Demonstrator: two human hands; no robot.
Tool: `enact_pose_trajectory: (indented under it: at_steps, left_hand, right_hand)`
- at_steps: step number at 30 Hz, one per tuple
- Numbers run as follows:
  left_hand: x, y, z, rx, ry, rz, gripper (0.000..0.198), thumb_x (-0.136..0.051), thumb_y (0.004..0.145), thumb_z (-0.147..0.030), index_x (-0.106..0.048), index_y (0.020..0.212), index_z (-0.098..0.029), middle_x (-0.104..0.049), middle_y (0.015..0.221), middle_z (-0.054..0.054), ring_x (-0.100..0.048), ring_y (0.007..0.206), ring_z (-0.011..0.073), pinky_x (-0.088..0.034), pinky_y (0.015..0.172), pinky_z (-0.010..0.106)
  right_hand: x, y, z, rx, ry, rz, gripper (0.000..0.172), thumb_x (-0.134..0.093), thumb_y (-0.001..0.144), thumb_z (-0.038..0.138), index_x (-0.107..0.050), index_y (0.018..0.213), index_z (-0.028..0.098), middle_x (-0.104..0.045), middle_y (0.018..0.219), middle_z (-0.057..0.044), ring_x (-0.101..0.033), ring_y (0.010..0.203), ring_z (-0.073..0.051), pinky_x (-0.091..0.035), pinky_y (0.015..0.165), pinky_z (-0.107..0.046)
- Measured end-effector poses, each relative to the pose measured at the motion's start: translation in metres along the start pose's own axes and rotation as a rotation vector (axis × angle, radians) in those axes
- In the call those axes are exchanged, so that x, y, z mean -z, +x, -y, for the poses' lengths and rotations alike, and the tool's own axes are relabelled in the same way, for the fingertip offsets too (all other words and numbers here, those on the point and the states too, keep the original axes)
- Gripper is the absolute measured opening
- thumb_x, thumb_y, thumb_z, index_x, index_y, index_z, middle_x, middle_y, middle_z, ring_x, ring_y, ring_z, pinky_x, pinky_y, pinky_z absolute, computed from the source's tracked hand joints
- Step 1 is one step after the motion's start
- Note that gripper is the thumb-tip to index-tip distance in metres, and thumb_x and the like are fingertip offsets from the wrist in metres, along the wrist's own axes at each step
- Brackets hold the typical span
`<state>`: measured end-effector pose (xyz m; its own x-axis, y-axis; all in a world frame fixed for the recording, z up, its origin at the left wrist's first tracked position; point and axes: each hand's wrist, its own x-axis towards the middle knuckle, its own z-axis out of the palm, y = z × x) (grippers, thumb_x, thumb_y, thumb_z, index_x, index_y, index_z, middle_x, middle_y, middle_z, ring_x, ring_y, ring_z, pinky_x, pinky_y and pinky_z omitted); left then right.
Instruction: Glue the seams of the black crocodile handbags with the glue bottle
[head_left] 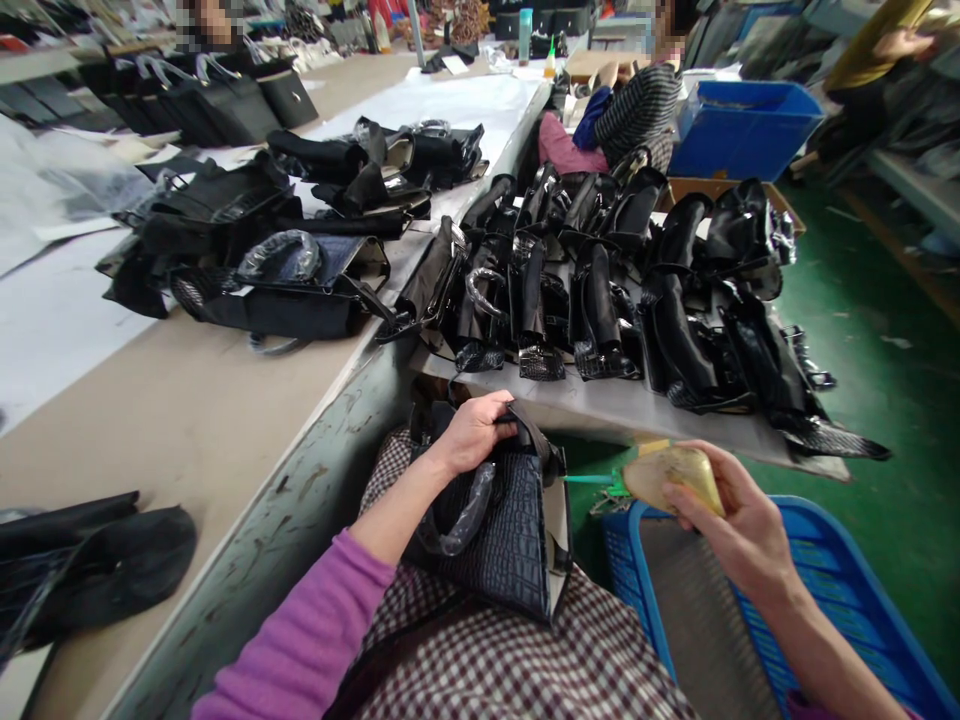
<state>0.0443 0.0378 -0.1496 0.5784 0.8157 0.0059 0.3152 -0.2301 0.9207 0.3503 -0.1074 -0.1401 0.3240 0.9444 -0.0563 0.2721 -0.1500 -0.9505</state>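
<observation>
On my lap stands a black crocodile-patterned handbag [514,535], its handle wrapped in clear plastic and its pale inner side facing right. My left hand [476,432] is closed on the bag's top edge, fingers tucked over the rim. In my right hand [739,515] is a yellowish glue bottle [671,478], tilted sideways with its green nozzle pointing left. The nozzle tip is at the bag's right side edge; whether it touches cannot be made out. A checked cloth [517,665] covers my lap under the bag.
Several black handbags [532,290] lie in rows on the bench ahead. More bags [300,300] are piled on the long table [247,420] at left. A blue basket [840,560] stands on the floor at right. Beyond the bench sit a person [637,115] and a blue bin [750,125].
</observation>
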Motion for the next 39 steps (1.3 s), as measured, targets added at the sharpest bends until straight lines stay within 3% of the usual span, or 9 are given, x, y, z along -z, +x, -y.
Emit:
enact_pose_trajectory:
  at_steps: [6, 14, 18, 23, 26, 30, 35, 39]
  left_hand:
    - [-0.001, 0.000, 0.000, -0.007, 0.001, 0.010, 0.023, -0.061, 0.093, -0.033, -0.073, 0.088, -0.014, -0.067, 0.093, 0.006, -0.062, 0.090, 0.0225, -0.050, 0.087, 0.032]
    - [-0.002, 0.000, -0.001, -0.024, 0.017, 0.012, 0.026, -0.061, 0.094, -0.034, -0.073, 0.086, -0.013, -0.067, 0.092, 0.007, -0.064, 0.089, 0.0230, -0.051, 0.086, 0.033]
    - [-0.001, 0.000, -0.003, -0.028, 0.035, 0.010, 0.025, -0.060, 0.095, -0.032, -0.073, 0.087, -0.012, -0.067, 0.092, 0.007, -0.064, 0.089, 0.0226, -0.051, 0.086, 0.032]
    - [0.000, 0.001, -0.004, -0.037, 0.072, -0.001, 0.021, -0.059, 0.095, -0.027, -0.073, 0.088, -0.012, -0.068, 0.092, 0.007, -0.065, 0.089, 0.0218, -0.051, 0.085, 0.031]
    - [-0.002, -0.004, -0.006, -0.041, 0.112, -0.025, 0.016, -0.061, 0.094, -0.023, -0.073, 0.089, -0.013, -0.068, 0.092, 0.006, -0.066, 0.088, 0.0213, -0.052, 0.084, 0.031]
    - [-0.009, -0.024, -0.020, -0.063, 0.231, -0.128, 0.010, -0.061, 0.092, -0.015, -0.071, 0.091, -0.015, -0.069, 0.095, 0.006, -0.066, 0.091, 0.0210, -0.052, 0.084, 0.031]
    - [-0.013, -0.052, -0.052, -0.319, 0.601, -0.332, 0.018, -0.050, 0.097, -0.010, -0.066, 0.093, -0.017, -0.072, 0.097, 0.004, -0.067, 0.093, 0.0172, -0.056, 0.079, 0.026]
    - [-0.012, -0.063, -0.064, -0.448, 0.703, -0.427, 0.019, -0.048, 0.096, -0.004, -0.063, 0.093, -0.015, -0.071, 0.097, 0.006, -0.067, 0.098, 0.0173, -0.058, 0.086, 0.025]
  right_hand:
    - [0.006, -0.001, -0.007, 0.000, -0.049, 0.070, 0.049, -0.084, 0.081, 0.045, -0.064, 0.121, 0.026, -0.068, 0.101, -0.004, -0.066, 0.085, -0.025, -0.051, 0.049, -0.023]
    - [0.016, -0.013, -0.008, -0.102, -0.033, 0.153, 0.050, -0.084, 0.078, 0.045, -0.066, 0.120, 0.025, -0.069, 0.105, -0.005, -0.067, 0.086, -0.027, -0.050, 0.048, -0.023]
    - [0.013, -0.024, 0.002, -0.147, 0.046, 0.144, 0.047, -0.086, 0.076, 0.041, -0.069, 0.118, 0.026, -0.071, 0.104, -0.003, -0.066, 0.089, -0.026, -0.054, 0.060, -0.024]
    - [0.009, -0.030, 0.009, -0.252, 0.181, 0.156, 0.047, -0.087, 0.076, 0.042, -0.071, 0.116, 0.023, -0.070, 0.094, -0.004, -0.056, 0.062, -0.018, -0.043, 0.041, -0.020]
    - [0.011, -0.031, 0.006, -0.313, 0.362, 0.123, 0.044, -0.086, 0.079, 0.044, -0.073, 0.114, 0.022, -0.068, 0.085, -0.004, -0.051, 0.057, -0.016, -0.039, 0.038, -0.018]
    - [0.019, -0.037, -0.004, -0.330, 0.421, 0.052, 0.041, -0.083, 0.081, 0.045, -0.074, 0.114, 0.022, -0.068, 0.084, -0.006, -0.052, 0.056, -0.019, -0.043, 0.038, -0.022]
    - [0.030, -0.047, -0.009, -0.309, 0.338, -0.008, 0.042, -0.081, 0.081, 0.047, -0.073, 0.115, 0.024, -0.068, 0.091, -0.009, -0.057, 0.061, -0.024, -0.047, 0.037, -0.027]
    - [0.037, -0.049, -0.009, -0.265, 0.167, -0.036, 0.051, -0.087, 0.075, 0.048, -0.070, 0.118, 0.026, -0.071, 0.102, -0.009, -0.064, 0.075, -0.029, -0.056, 0.046, -0.029]
